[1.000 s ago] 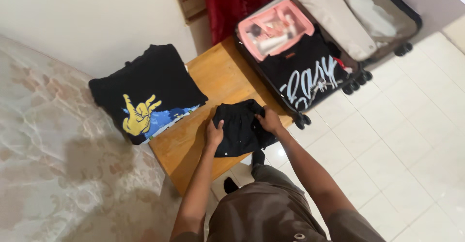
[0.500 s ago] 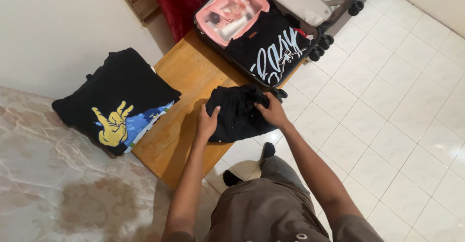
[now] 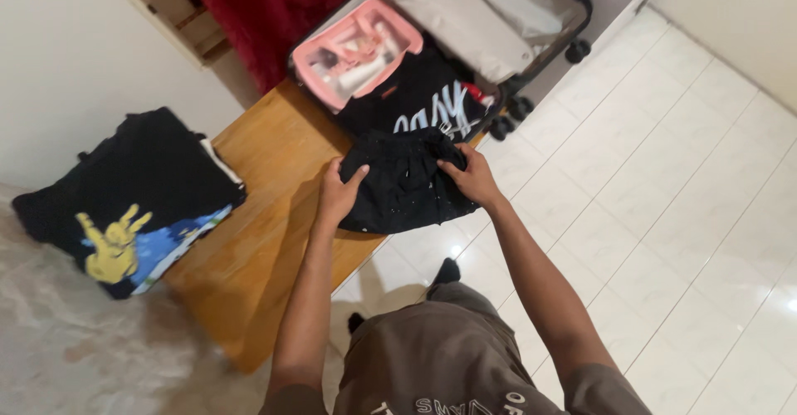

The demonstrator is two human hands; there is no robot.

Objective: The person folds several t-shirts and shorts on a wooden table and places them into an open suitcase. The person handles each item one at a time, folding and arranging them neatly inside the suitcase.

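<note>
Black cloth, the folded garment (image 3: 407, 184) had slid nearer the open suitcase (image 3: 465, 17) than half a second before. My left hand (image 3: 336, 195) and right hand (image 3: 473, 178) pinched its two sides over the wooden table (image 3: 266, 241). Beyond lay a pink rectangular pouch (image 3: 357, 50); leftward, a black shirt with a yellow hand print (image 3: 116, 199).

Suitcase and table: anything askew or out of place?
Mostly tidy. The open suitcase hangs partly off the wooden table edge, wheels over the floor. The folded black garment, held by both hands, also overhangs that edge.
</note>
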